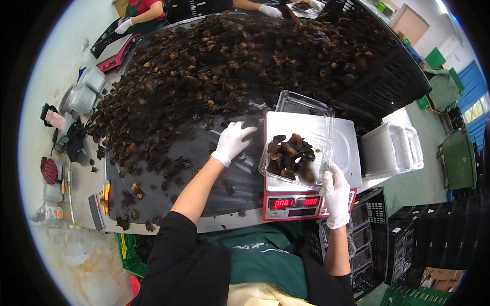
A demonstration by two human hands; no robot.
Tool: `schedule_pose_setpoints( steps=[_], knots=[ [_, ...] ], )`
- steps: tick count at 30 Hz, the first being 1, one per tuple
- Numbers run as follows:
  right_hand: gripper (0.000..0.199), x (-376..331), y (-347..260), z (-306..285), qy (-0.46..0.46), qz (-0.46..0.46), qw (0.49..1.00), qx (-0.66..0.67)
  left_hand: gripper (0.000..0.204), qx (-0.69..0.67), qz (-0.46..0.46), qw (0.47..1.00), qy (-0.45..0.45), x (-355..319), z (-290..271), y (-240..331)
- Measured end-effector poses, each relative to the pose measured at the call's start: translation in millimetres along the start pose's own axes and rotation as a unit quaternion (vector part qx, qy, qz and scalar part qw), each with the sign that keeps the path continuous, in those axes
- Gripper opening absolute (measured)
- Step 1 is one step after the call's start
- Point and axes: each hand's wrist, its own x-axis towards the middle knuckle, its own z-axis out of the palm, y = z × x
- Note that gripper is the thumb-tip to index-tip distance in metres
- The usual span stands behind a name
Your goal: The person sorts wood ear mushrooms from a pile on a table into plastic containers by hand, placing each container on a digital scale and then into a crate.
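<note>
A clear plastic box (pixel 295 181) holding dark wood ear mushrooms (pixel 290 157) rests on the steel plate of a red electronic scale (pixel 347 137) with a lit display. My gloved right hand (pixel 335 196) grips the box's near right corner. Beside the scale, on its left, my gloved left hand (pixel 233 144) hovers over the black sheet (pixel 204 194), fingers apart, with no held piece that I can make out. One mushroom piece (pixel 308 175) in the box's near right part looks smeared by motion. The box's hinged lid (pixel 305 104) leans open at the far side.
A large heap of wood ear mushrooms (pixel 214 66) covers the table beyond. Stacked clear boxes (pixel 390 150) stand right of the scale; a black crate (pixel 390 76) lies behind them. An orange cutter (pixel 106 196) lies left. Two co-workers' gloved hands (pixel 123 26) (pixel 270 10) show at the far side.
</note>
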Motion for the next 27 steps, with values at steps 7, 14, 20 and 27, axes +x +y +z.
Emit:
schedule_pose_setpoints(
  steps=[7, 14, 20, 27],
  knots=[
    [0.034, 5, 19, 1, 0.03, -0.101, 0.992, -0.065, 0.028, -0.253, -0.136, 0.954, 0.087, 2, -34, 21],
    [0.034, 9, 15, 9, 0.0, -0.052, 0.997, -0.064, 0.033, -0.149, 0.208, 0.965, -0.052, 57, -93, 146],
    [0.033, 9, -1, 2, -0.017, -0.053, 0.997, -0.061, 0.045, -0.105, 0.258, 0.955, -0.099, 53, -79, 167],
    [0.033, 7, 9, -8, 0.033, -0.058, 0.997, -0.035, 0.05, -0.157, 0.004, 0.988, -0.007, 50, -80, 63]
  ],
)
